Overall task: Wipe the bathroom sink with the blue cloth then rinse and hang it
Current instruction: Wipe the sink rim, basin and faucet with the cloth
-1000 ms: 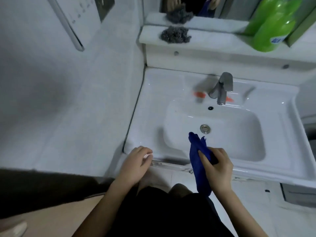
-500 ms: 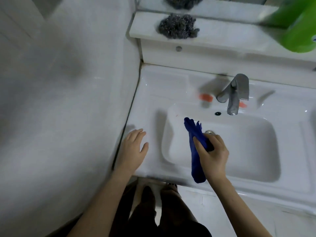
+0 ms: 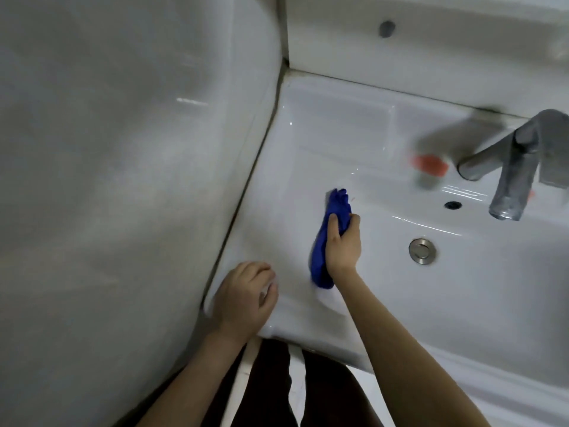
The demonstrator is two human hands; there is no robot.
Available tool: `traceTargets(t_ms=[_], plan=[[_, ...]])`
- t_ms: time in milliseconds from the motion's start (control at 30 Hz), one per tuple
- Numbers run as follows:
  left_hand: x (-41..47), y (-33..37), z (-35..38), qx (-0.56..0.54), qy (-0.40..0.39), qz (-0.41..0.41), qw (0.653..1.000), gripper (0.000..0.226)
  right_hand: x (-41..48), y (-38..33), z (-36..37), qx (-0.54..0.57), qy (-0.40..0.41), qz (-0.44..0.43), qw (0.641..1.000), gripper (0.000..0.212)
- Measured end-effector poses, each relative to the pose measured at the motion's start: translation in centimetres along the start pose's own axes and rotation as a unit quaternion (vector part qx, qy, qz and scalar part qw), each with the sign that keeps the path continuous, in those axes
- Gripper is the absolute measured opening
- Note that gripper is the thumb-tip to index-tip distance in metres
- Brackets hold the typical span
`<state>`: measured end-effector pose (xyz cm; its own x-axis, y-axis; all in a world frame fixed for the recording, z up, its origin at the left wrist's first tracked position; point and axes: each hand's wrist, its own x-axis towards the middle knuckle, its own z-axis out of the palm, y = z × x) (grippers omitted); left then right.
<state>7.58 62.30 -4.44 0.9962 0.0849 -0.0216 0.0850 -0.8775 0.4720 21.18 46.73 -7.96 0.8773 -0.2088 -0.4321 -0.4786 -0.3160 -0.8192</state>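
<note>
Right hand (image 3: 341, 245) has slid the cloth (image 3: 326, 238) left, from over the basin to the sink's (image 3: 338, 124) left ledge. It's bunched in curled fingers. Soft, light, floppy, so grip mid-wad. Left hand (image 3: 243, 300) rests loosely curled on the near-left corner.

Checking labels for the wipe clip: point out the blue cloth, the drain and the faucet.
blue cloth (image 3: 319, 257), head view, lower fold beside the wrist
drain (image 3: 422, 250), head view, centre of its metal cap
faucet (image 3: 512, 183), head view, middle of the spout
</note>
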Motion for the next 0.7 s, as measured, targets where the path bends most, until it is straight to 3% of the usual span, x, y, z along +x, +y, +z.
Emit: traceTargets(t_ms=[100, 267, 400, 500, 567, 700], plan=[[0.3, 0.1, 0.1, 0.008, -0.011, -0.011, 1.0, 0.028, 0.6, -0.4, -0.3, 0.005, -0.008, 0.021, 1.0, 0.023], [0.3, 0.2, -0.2, 0.074, -0.099, -0.005, 0.992, 0.059, -5.6, 1.7, -2.5, -0.049, -0.14, -0.046, 0.988, 0.013], [0.3, -0.1, 0.1, 0.092, -0.121, -0.01, 0.988, 0.064, -3.1, 0.8, -0.1, -0.097, -0.087, -0.144, 0.981, 0.016], [0.4, 0.0, 0.1, 0.09, -0.115, -0.015, 0.989, 0.064, 2.4, -1.3, 1.0, -0.006, 0.014, -0.081, 0.997, 0.012], [0.3, 0.1, 0.2, 0.09, -0.113, -0.015, 0.989, 0.064, 4.6, -2.3, 0.9, 0.009, 0.035, -0.039, 0.999, 0.013], [0.3, 0.1, -0.1, 0.085, -0.124, -0.02, 0.988, 0.063, 0.1, -0.2, -0.8, -0.038, -0.072, -0.036, 0.996, 0.007]])
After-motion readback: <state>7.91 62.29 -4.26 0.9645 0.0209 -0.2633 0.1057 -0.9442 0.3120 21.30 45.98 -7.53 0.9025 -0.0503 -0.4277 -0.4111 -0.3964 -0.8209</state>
